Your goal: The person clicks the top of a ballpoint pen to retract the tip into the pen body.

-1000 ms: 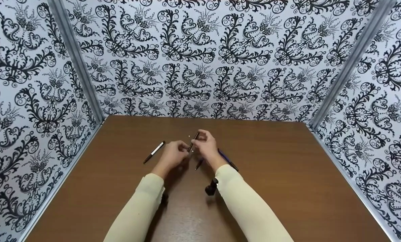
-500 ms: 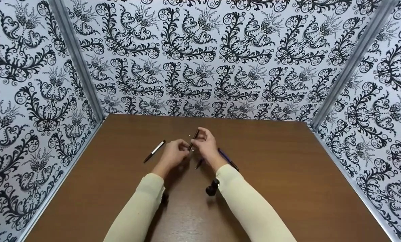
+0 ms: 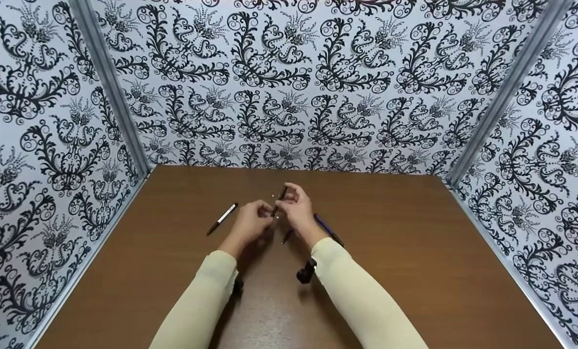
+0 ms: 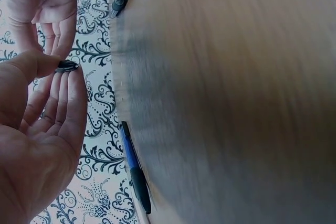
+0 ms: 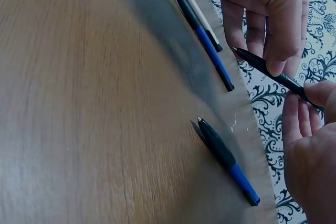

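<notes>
You hold a thin black pen (image 3: 279, 201) above the middle of the brown table (image 3: 415, 271), both hands meeting on it. As I read it, you are working the pen's two ends against each other, so keep the barrel straight between the hands and pull or twist along its axis, not across it, and stay low over the table so a small part cannot roll far.

Your right hand (image 3: 296, 208) pinches the barrel narrowly between thumb and fingertips (image 5: 278, 64), its tip pointing toward 11 o'clock in the right wrist view. Your left hand (image 3: 251, 222) nips the other end between thumb and fingers (image 4: 63, 82), the rest of the hand loosely spread.

A white-and-black pen (image 3: 222, 219) lies at 9 o'clock of your hands, a blue pen (image 3: 329, 230) at 4 o'clock.
</notes>
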Demonstrator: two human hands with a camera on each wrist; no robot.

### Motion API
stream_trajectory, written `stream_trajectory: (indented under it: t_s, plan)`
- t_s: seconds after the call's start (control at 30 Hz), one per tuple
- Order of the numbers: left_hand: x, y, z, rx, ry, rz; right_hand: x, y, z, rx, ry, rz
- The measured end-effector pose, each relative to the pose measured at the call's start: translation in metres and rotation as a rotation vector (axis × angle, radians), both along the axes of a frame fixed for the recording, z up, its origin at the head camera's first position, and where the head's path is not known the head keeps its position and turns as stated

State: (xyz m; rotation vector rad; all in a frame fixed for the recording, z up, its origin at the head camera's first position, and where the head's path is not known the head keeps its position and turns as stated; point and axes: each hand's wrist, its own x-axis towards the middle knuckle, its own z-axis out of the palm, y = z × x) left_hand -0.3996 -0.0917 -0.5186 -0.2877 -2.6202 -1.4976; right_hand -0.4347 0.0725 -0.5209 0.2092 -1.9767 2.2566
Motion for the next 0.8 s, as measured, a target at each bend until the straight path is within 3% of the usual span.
stream_trajectory:
  t_s: [0.8]
  plan:
    - [-0.0041,0.0016,-0.002,-0.017,0.044,0.015,0.0013,0.0,0.0038,0.017,0.02,-0.013]
